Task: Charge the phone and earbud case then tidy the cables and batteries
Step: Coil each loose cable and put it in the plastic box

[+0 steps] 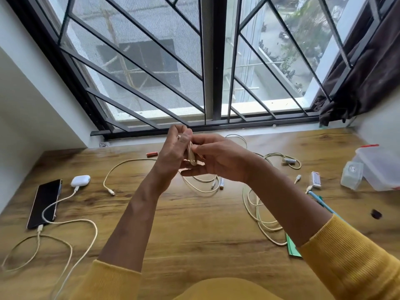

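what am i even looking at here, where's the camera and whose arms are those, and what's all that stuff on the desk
There is no machine here. The single picture comes from a wide-angle camera worn on a person's head, looking forward and down, so the arms in yellow sleeves are the wearer's own.

The left hand and the right hand are raised above a wooden desk by a barred window. Together they hold a folded bundle of cream cable, pinched between the fingers of both.

On the desk at the left lie a dark phone and a white earbud case, each with a cable plugged in. More loose cables sprawl to the right, with an orange battery near the window and clear plastic boxes at the far right.
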Demonstrator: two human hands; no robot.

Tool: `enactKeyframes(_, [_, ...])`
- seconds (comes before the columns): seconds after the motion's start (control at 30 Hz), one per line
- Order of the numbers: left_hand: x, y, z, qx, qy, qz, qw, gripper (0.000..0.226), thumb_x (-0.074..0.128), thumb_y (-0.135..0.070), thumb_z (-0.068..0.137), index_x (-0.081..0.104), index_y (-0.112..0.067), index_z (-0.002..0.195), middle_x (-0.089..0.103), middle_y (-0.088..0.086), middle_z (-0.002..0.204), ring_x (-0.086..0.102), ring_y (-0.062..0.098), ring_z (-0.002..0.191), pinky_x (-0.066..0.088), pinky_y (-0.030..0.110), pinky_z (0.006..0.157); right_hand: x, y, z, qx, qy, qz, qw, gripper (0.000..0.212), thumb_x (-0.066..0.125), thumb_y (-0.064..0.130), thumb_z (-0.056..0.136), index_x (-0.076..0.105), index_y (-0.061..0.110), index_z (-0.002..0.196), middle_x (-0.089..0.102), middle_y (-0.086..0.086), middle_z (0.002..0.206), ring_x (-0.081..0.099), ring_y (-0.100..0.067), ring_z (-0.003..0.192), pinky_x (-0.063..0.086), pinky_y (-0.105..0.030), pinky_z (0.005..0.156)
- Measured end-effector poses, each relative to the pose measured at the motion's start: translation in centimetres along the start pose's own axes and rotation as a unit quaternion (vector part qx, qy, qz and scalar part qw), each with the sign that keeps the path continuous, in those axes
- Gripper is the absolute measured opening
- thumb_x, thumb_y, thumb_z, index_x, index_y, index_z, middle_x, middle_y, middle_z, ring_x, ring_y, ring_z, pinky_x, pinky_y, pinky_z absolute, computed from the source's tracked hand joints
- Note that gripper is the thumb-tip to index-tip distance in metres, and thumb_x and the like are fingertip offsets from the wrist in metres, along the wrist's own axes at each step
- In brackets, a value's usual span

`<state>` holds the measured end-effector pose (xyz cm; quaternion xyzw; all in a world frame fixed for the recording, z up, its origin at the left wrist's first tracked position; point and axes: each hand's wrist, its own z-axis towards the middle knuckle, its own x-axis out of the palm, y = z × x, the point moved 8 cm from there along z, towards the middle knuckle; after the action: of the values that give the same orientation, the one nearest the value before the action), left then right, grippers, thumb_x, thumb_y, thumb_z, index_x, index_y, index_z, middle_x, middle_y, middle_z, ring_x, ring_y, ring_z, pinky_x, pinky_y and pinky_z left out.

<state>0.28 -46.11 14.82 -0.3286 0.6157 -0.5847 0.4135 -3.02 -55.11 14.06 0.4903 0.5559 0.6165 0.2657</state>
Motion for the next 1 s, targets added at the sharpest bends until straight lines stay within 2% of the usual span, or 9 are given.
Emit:
enactKeyframes(0.1, [-0.3,0.0,0.1,0.01,-0.022,0.034,0.999,0.034,0.039,-0.038,0.114,0.04,-0.005,0.123,0.066,-0.004,0.081,0.071,0.013,0.071,0.061,0.031,0.067,-1.0,0.2,-0.1,-0.027,-0.06,-0.032,0.997,0.032,0.048,0.002,0.109,0.057,-0.012,0.136,0.063,-0.012,0.092,0.064,-0.025,0.091,0.054,-0.063,0.103])
enactKeyframes(0.2, [-0.9,0.6,0.2,0.009,-0.055,0.046,0.997,0.035,0.038,-0.039,0.114,0.044,-0.006,0.121,0.066,0.007,0.09,0.072,0.016,0.075,0.062,0.035,0.068,-1.8,0.5,-0.1,-0.057,-0.117,-0.093,0.987,0.026,0.058,0.005,0.106,0.065,-0.012,0.124,0.06,-0.018,0.096,0.056,-0.033,0.093,0.059,-0.063,0.095])
enactKeyframes(0.33, [-1.3,1.7,0.2,-0.027,-0.091,0.01,0.995,0.039,0.04,-0.041,0.114,0.054,-0.006,0.12,0.069,0.007,0.09,0.069,0.017,0.076,0.064,0.044,0.067,-1.3,0.8,-0.3,-0.077,-0.086,-0.139,0.984,0.026,0.063,0.004,0.103,0.065,-0.01,0.126,0.069,-0.025,0.103,0.068,-0.033,0.097,0.057,-0.058,0.098])
enactKeyframes(0.43, [-1.3,2.1,0.2,-0.052,-0.107,-0.026,0.993,0.042,0.041,-0.041,0.114,0.054,-0.002,0.12,0.072,0.008,0.085,0.07,0.019,0.073,0.061,0.04,0.062,-1.1,0.8,-0.2,-0.091,-0.069,-0.144,0.983,0.029,0.065,-0.005,0.098,0.062,-0.014,0.125,0.066,-0.027,0.102,0.066,-0.037,0.094,0.061,-0.043,0.084])
enactKeyframes(0.57, [-0.2,2.2,0.0,-0.066,-0.084,-0.068,0.992,0.042,0.039,-0.041,0.114,0.052,-0.002,0.118,0.072,0.017,0.096,0.075,0.024,0.079,0.065,0.049,0.07,-1.4,0.7,0.0,-0.106,-0.1,-0.146,0.978,0.012,0.066,-0.005,0.099,0.067,-0.016,0.105,0.063,-0.017,0.086,0.064,-0.016,0.073,0.055,-0.022,0.061])
enactKeyframes(0.63, [0.1,2.0,-0.1,-0.062,-0.073,-0.074,0.993,0.041,0.036,-0.041,0.115,0.053,-0.004,0.111,0.069,0.016,0.098,0.075,0.022,0.079,0.065,0.05,0.072,-1.6,0.8,0.0,-0.106,-0.12,-0.158,0.974,0.018,0.069,0.0,0.099,0.066,-0.018,0.098,0.061,-0.014,0.081,0.06,-0.01,0.07,0.049,-0.018,0.059])
enactKeyframes(0.83, [0.2,1.5,-0.2,-0.039,-0.073,-0.081,0.993,0.041,0.033,-0.039,0.115,0.054,-0.004,0.114,0.064,0.028,0.115,0.071,0.03,0.095,0.065,0.051,0.074,-1.8,1.0,-0.1,-0.103,-0.155,-0.12,0.975,0.021,0.071,0.005,0.098,0.07,-0.016,0.102,0.068,-0.019,0.085,0.068,-0.026,0.08,0.064,-0.035,0.064])
enactKeyframes(0.93, [0.7,1.2,-0.4,-0.04,-0.068,-0.11,0.991,0.041,0.034,-0.047,0.113,0.058,-0.013,0.109,0.069,0.015,0.101,0.071,0.027,0.09,0.064,0.052,0.073,-1.8,0.6,0.0,-0.101,-0.186,-0.112,0.971,0.018,0.073,0.003,0.096,0.071,-0.015,0.097,0.068,-0.02,0.08,0.074,-0.018,0.079,0.066,-0.039,0.062])
enactKeyframes(1.0, [0.9,1.0,-0.5,-0.042,-0.061,-0.129,0.989,0.038,0.039,-0.05,0.111,0.055,-0.016,0.105,0.067,0.006,0.089,0.07,0.02,0.08,0.063,0.046,0.069,-1.7,0.5,0.1,-0.109,-0.204,-0.137,0.963,0.013,0.076,0.005,0.095,0.074,-0.008,0.093,0.073,-0.022,0.081,0.079,-0.027,0.086,0.067,-0.047,0.068])
